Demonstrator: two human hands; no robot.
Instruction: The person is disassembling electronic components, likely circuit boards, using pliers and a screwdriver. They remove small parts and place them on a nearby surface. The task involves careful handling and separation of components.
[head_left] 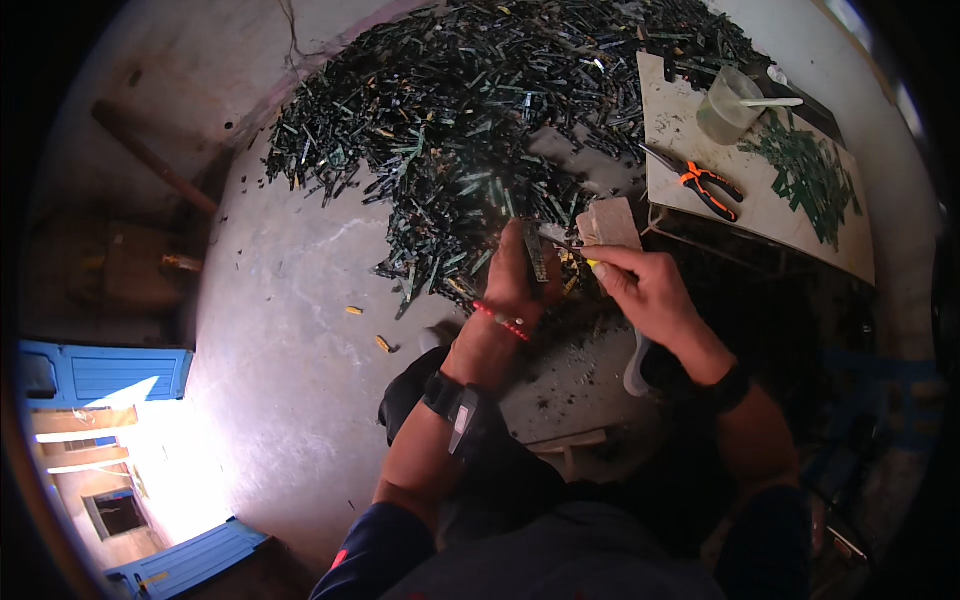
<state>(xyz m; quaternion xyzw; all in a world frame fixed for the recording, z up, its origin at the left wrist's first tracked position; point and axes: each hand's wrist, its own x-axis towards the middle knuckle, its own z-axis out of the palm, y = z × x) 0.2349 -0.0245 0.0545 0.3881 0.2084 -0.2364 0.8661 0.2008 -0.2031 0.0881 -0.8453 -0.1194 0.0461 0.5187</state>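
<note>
A great heap of dark green and black strips and shards (470,110), narrow scrap pieces by the look of them, spreads across the grey concrete floor (290,330) far from you, its near edge reaching almost to your hands. To the right sits a pale flat board serving as a bench (760,205). On it lie orange-handled black pliers (705,185), a translucent plastic cup (728,105) with a pale stick resting across it, and a small pile of sorted green strips (810,175) at its right end.

Your left hand (515,275) is closed around one narrow dark green strip (537,250), holding it upright just in front of you, between the heap and your knees. Your right hand (645,285) is closed on a small yellow-handled tool (585,255), its thin metal tip touching the strip near the top. A pale rectangular block (610,222) stands just behind the right hand; whether you hold it or it merely sits there cannot be told.

You appear to be in the middle of working one strip, prying or scraping something off it with the tool. The next move calls for a steady left grip, so the strip does not twist, and light, controlled pressure at the tip, since the piece is thin and could snap or slip toward your fingers.
</note>
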